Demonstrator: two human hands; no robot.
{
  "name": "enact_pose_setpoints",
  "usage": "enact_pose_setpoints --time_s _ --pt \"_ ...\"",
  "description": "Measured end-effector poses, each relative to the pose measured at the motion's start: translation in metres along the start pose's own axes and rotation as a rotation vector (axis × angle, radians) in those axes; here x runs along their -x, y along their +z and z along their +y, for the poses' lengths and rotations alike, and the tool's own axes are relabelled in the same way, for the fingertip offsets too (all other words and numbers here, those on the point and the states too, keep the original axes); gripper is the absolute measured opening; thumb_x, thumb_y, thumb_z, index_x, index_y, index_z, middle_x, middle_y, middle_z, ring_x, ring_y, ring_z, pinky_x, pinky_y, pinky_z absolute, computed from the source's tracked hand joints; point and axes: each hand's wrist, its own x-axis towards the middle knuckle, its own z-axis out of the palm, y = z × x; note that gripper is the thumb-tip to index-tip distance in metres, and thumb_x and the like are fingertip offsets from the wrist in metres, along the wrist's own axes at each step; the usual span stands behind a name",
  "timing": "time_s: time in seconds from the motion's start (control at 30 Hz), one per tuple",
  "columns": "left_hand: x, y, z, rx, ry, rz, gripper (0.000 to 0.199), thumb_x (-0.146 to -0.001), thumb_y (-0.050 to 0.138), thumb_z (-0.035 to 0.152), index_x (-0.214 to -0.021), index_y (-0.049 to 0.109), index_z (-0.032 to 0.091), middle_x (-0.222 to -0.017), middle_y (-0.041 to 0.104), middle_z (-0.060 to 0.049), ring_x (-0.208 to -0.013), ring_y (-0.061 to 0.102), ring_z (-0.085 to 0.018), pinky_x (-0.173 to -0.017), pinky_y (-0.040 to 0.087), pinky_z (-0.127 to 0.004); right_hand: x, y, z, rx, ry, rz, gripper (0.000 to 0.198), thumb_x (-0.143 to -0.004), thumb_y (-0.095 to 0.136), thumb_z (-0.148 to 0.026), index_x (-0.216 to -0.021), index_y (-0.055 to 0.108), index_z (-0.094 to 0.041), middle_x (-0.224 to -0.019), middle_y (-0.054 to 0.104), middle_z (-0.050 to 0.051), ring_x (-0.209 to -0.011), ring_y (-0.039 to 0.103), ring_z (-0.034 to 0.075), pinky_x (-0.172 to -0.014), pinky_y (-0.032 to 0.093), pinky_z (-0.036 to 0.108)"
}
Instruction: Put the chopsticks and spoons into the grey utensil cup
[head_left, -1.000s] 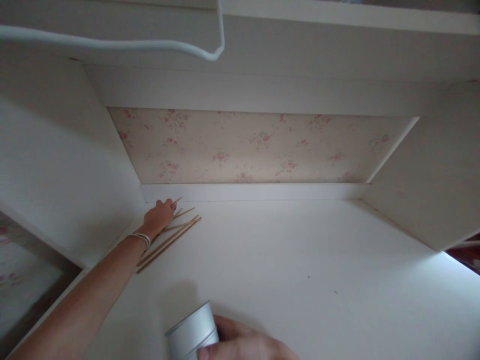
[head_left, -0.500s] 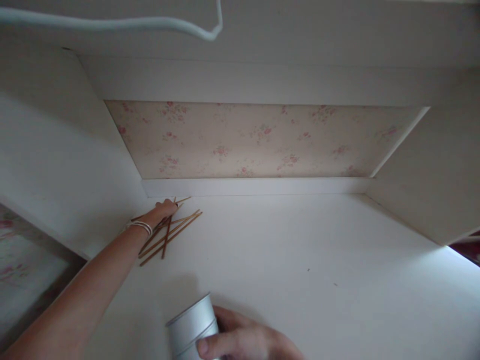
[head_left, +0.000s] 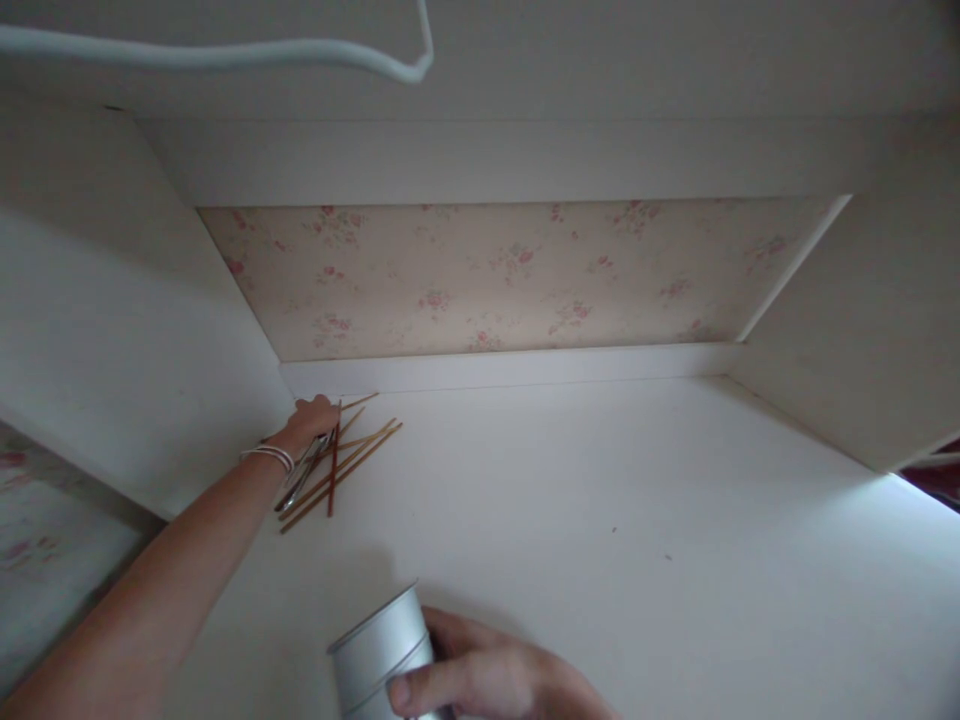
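Note:
My right hand (head_left: 487, 665) is wrapped round a silver metal canister (head_left: 381, 648), which tilts to the left at the bottom of the head view. The inside of the canister is hidden from here. Far to the left, my left hand (head_left: 316, 413) reaches down into a loose pile of thin wooden chopsticks (head_left: 349, 470), its fingers curled. Slim shiny metal utensils (head_left: 296, 487) lie beneath its wrist, beside the sticks. What the fingers grip, if anything, is hidden. Several chopsticks cross each other on the white surface (head_left: 510, 470).
A white side panel (head_left: 187, 330) rises just left of the pile. Behind the surface stand a low white ledge (head_left: 525, 366) and a floral wallpapered wall (head_left: 480, 280). A white cable (head_left: 225, 55) hangs across the upper left. Two small specks lie on the surface at right.
My left hand has shifted slightly left over the pile, and shiny metal utensils now show beneath it. One dark chopstick has turned more upright. My right hand still holds the canister.

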Motion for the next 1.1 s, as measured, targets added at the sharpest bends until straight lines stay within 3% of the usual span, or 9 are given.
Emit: enact_pose_setpoints --time_s 0.13,0.27,0.43,0.57,0.7,0.83,0.97,1.1 --pt "-0.001 0.001 0.005 0.0 0.039 -0.051 0.055 -0.079 0.053 0.029 -0.128 0.047 0.005 -0.123 0.056 -0.024 -0.107 0.058 -0.033 -0.087 0.047 -0.041 0.002 0.001 -0.003 0.03 -0.015 0.015 0.058 -0.066 0.08 -0.032 -0.121 0.061 -0.026 -0.112 0.066 0.001 -0.108 0.057 0.024 -0.095 0.04 0.034" --pt "0.002 -0.001 0.016 0.034 0.258 -0.101 0.068 -0.077 0.051 0.028 -0.14 0.034 0.011 -0.138 0.048 -0.015 -0.121 0.052 -0.025 -0.099 0.042 -0.031 0.0 -0.001 -0.001 0.034 -0.013 0.009 0.059 -0.066 0.08 -0.033 -0.121 0.061 -0.026 -0.111 0.066 0.001 -0.107 0.057 0.024 -0.095 0.04 0.033" --pt "0.009 0.0 0.035 0.047 0.524 -0.21 0.049 -0.072 0.054 0.037 -0.118 0.06 0.019 -0.126 0.062 -0.005 -0.116 0.056 -0.023 -0.102 0.04 -0.029 -0.006 -0.003 0.005 0.016 -0.041 -0.014 0.061 -0.065 0.081 -0.033 -0.122 0.061 -0.026 -0.111 0.066 0.001 -0.105 0.058 0.023 -0.094 0.041 0.033" --pt "0.017 0.005 0.046 0.059 0.635 -0.266 0.039 -0.073 0.053 0.042 -0.103 0.07 0.023 -0.112 0.07 -0.003 -0.106 0.062 -0.022 -0.096 0.044 -0.029 -0.003 -0.002 0.002 0.035 -0.015 -0.003 0.061 -0.065 0.081 -0.033 -0.121 0.061 -0.025 -0.111 0.066 0.002 -0.105 0.058 0.023 -0.093 0.042 0.032" --pt "0.022 0.01 0.051 0.071 0.661 -0.243 0.038 -0.074 0.051 0.037 -0.103 0.071 0.024 -0.113 0.07 -0.001 -0.107 0.062 -0.02 -0.098 0.043 -0.027 -0.001 -0.001 -0.002 0.041 -0.018 -0.01 0.063 -0.064 0.082 -0.033 -0.123 0.06 -0.025 -0.114 0.065 0.002 -0.11 0.056 0.024 -0.095 0.041 0.033" --pt "0.028 0.011 0.048 0.078 0.579 -0.113 0.04 -0.081 0.039 0.031 -0.106 0.068 0.02 -0.114 0.069 -0.003 -0.107 0.061 -0.019 -0.099 0.042 -0.029 0.0 -0.001 -0.002 0.045 -0.02 -0.018 0.061 -0.065 0.081 -0.031 -0.123 0.06 -0.027 -0.115 0.065 0.002 -0.111 0.056 0.024 -0.093 0.041 0.032" --pt "0.049 0.006 0.033 0.061 0.506 -0.013 0.037 -0.084 0.037 0.029 -0.101 0.068 0.02 -0.11 0.069 -0.005 -0.104 0.061 -0.02 -0.098 0.043 -0.031 0.002 0.001 -0.004 0.024 -0.026 -0.035 0.062 -0.063 0.082 -0.029 -0.121 0.061 -0.027 -0.113 0.065 0.002 -0.11 0.056 0.025 -0.091 0.041 0.031" --pt "0.08 0.002 0.008 -0.01 0.481 -0.006 0.034 -0.084 0.04 0.032 -0.101 0.067 0.02 -0.115 0.064 -0.008 -0.111 0.057 -0.022 -0.104 0.038 -0.032 0.002 0.001 -0.002 0.045 -0.094 0.0 0.061 -0.059 0.084 -0.03 -0.116 0.063 -0.024 -0.107 0.066 0.001 -0.104 0.056 0.023 -0.089 0.04 0.031"
